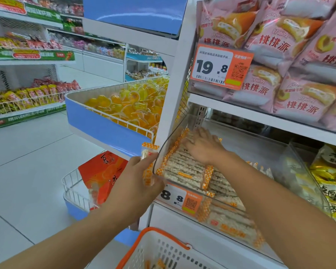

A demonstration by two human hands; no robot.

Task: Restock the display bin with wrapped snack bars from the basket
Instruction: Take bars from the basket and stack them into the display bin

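Note:
A clear plastic display bin (182,125) on the white shelf holds rows of white snack bars (184,167) in wrappers with orange checked ends. My right hand (204,146) lies flat, fingers spread, on top of the bars inside the bin. My left hand (138,177) is just outside the bin's left wall and grips a few wrapped snack bars (148,150) upright. A white basket with an orange rim (163,249) sits below at the bottom edge; a couple of bars show inside it.
An orange price tag (179,199) hangs on the bin's front. Pink cake packs (291,55) fill the shelf above. Yellow packets (330,183) lie in the neighbouring bin to the right. A blue bin of orange jelly cups (128,105) juts out at left.

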